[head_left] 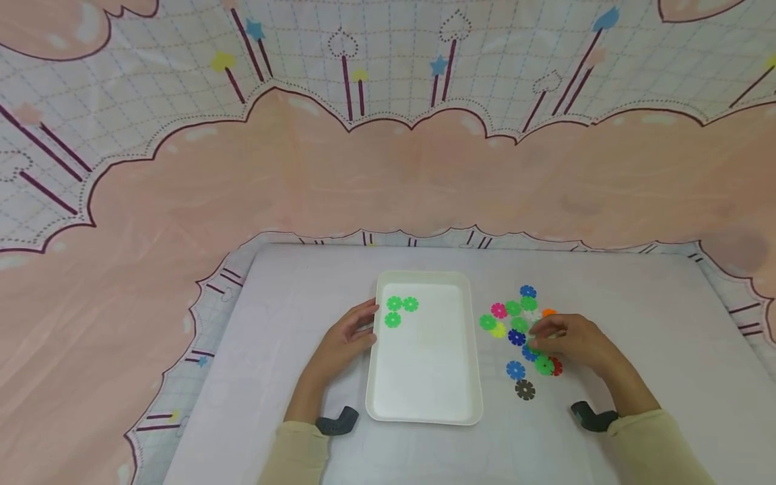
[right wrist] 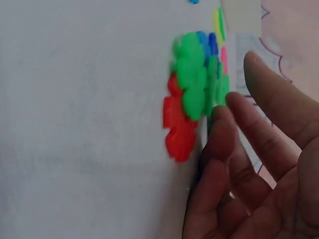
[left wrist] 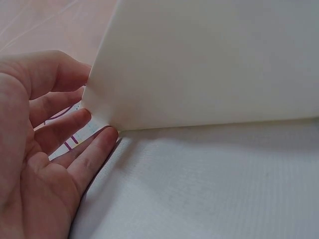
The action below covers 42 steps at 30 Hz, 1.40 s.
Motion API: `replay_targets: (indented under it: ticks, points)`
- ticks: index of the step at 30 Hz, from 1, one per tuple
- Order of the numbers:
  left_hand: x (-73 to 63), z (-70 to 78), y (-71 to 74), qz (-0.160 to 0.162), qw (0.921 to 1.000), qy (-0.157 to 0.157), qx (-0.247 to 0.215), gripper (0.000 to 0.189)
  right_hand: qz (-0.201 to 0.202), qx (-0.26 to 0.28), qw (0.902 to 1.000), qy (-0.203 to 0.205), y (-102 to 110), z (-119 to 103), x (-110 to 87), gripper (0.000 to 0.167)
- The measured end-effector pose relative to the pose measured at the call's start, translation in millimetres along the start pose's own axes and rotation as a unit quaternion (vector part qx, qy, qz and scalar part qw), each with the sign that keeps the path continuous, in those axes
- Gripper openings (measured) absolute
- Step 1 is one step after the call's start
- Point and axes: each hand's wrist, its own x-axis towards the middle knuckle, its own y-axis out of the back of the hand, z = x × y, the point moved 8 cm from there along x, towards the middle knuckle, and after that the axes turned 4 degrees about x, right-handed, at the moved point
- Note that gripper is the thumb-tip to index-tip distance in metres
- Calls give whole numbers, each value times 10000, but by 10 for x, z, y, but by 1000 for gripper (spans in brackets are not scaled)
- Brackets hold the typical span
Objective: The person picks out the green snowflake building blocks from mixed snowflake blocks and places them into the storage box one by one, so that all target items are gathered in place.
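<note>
A white tray point(head_left: 424, 364) lies on the table with three green notched discs point(head_left: 393, 320) grouped in its upper left part. My left hand point(head_left: 344, 342) rests its fingertips against the tray's left side. Seen from the left wrist, those fingers point(left wrist: 79, 119) meet the tray wall point(left wrist: 199, 64). To the right is a loose scatter of notched discs, partly overlapping. Over its right side reaches my right hand point(head_left: 570, 342), thumb and fingers apart in the right wrist view. Close to its fingers point(right wrist: 222, 134) lie a green disc point(right wrist: 192, 74) and a red disc point(right wrist: 179, 124).
Other discs in the scatter are pink point(head_left: 499, 310), yellow point(head_left: 498, 329), orange point(head_left: 548, 312), blue point(head_left: 516, 370) and dark grey point(head_left: 525, 389). Dark devices sit on both wrists. Behind the white table point(head_left: 254, 377) hangs a patterned cloth point(head_left: 388, 175).
</note>
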Motion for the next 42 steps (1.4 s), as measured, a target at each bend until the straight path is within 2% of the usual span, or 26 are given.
replay_targets:
  ticks: [7, 13, 22, 27, 36, 42]
  points:
    - [-1, 15, -3, -20, 10000, -22, 33, 56, -223, 215, 9994, 163, -51, 92, 79, 38]
    - [-8, 4, 9, -22, 10000, -61, 28, 56, -349, 158, 9992, 55, -96, 121, 121, 42]
    - [-9, -19, 9, 6, 9999, -3, 107, 56, -294, 103, 9995, -38, -113, 140, 148, 38]
    - [-6, 1, 3, -11, 9999, -102, 72, 55, -312, 137, 9994, -27, -86, 152, 154, 37]
    - [-3, -9, 3, -59, 9999, -139, -27, 56, -197, 7, 9993, -313, -71, 230, 173, 41]
    - [-2, 7, 2, -52, 9998, -170, -28, 56, -299, 283, 9981, -448, -64, 265, 191, 44]
